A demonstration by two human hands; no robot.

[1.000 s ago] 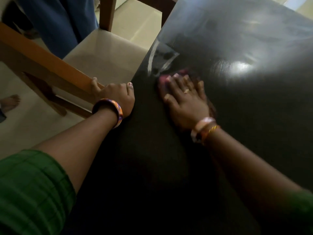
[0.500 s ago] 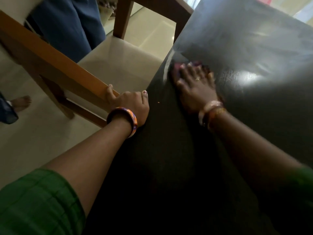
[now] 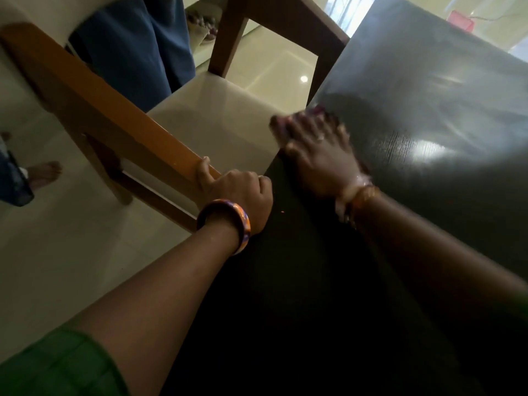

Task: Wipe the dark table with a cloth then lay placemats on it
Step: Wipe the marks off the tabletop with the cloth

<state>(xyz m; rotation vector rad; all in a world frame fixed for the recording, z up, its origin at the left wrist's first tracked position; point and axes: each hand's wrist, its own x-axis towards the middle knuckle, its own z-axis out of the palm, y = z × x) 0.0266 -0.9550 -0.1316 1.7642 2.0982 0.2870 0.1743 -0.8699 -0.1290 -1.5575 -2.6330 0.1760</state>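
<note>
The dark table [image 3: 428, 115] fills the right side of the head view, glossy with damp streaks. My right hand [image 3: 320, 152] lies flat at the table's left edge, pressing a dark pink cloth [image 3: 278, 124] that peeks out past my fingertips and over the edge. Motion blurs the hand. My left hand [image 3: 237, 190] curls around the top rail of a wooden chair [image 3: 100, 110] right beside the table edge. A small orange crumb [image 3: 281, 212] sits on the table by my left wrist. No placemats show.
The chair's cream seat [image 3: 217, 121] is drawn up against the table's left side. A second wooden chair [image 3: 274, 21] stands farther back. A person in blue clothing [image 3: 137, 44] stands behind the chair; a bare foot [image 3: 43, 172] rests on the tiled floor at the left.
My right hand has pushed the cloth leftward along the table until it reaches the left edge. My left hand has stayed on the chair rail. The camera has tilted up slightly.
</note>
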